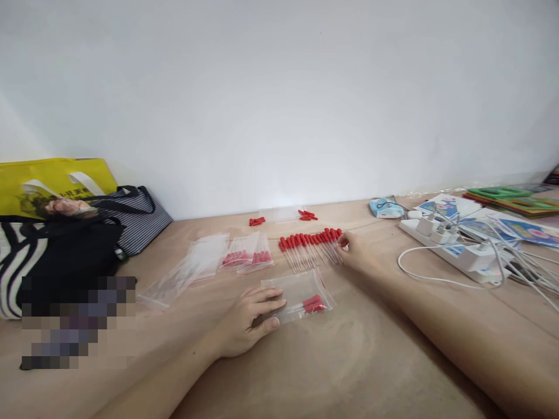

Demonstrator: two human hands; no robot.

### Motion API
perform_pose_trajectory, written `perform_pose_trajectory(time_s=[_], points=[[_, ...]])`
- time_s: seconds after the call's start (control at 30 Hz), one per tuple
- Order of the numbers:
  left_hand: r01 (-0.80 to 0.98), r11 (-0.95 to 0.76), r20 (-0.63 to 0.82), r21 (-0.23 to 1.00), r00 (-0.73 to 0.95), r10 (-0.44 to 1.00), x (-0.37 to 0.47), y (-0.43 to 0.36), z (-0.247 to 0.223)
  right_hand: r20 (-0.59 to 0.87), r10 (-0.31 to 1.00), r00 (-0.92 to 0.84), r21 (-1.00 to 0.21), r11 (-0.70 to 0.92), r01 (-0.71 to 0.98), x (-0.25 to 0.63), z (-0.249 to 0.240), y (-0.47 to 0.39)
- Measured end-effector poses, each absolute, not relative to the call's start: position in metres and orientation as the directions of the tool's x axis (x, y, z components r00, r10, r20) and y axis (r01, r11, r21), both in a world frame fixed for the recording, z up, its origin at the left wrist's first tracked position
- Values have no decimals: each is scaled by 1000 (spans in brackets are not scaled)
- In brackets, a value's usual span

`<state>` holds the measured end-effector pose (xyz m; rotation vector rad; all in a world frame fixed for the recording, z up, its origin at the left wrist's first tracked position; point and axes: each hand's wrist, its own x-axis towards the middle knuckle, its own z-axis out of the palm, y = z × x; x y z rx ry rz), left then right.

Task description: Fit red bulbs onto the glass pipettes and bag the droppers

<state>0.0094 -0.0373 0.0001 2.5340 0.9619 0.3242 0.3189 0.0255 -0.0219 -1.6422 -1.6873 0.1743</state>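
My left hand [251, 320] lies with fingers apart on the left end of a clear zip bag [292, 285]. Inside that bag are red-topped droppers [313, 304]. At the right end of a row of red-topped clear droppers [305, 241], my right hand [351, 249] has its thumb and fingertips together at the last dropper; whether it grips one is too small to tell. Filled bags [248, 256] with red tops inside lie left of the row, beside a spread of flat clear bags [192, 265]. Loose red caps [257, 222] and more red pieces [308, 215] lie near the wall.
On the right are a white power strip [454, 250] with chargers and cables, a blue mask [386, 208], printed sheets [519, 228] and colored frames [502, 193]. Bags, one black [74, 262] and one yellow [56, 174], stand at left near a pixelated patch.
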Motion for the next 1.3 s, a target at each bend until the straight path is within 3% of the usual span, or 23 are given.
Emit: perform_pose_trajectory(time_s=[0.1,0.23,0.63,0.7,0.83,1.07,1.17,1.3], points=[[587,-690,65,423,740,669,12,-40,3,371,885,281,-563,-26,826,326,-20,46],[571,-697,86,433,743,663,13,-41,4,268,903,337,-564,-137,814,321,-19,60],[573,-690,76,443,743,665,9,-39,-2,153,930,335,-667,-153,729,317,0,56],[577,-693,71,433,744,664,9,-39,-2,120,960,252,-748,-79,659,316,-1,42],[581,-693,62,426,746,663,9,-39,-3,173,977,125,-938,124,325,305,-15,6],[585,-703,58,404,751,658,11,-37,-1,86,976,201,-996,92,-18,281,-34,-19],[592,-698,68,403,741,668,11,-39,0,60,988,145,-984,83,-157,275,-36,-22],[600,-692,71,401,733,677,12,-40,2,84,995,44,-981,90,-170,270,-37,-28]])
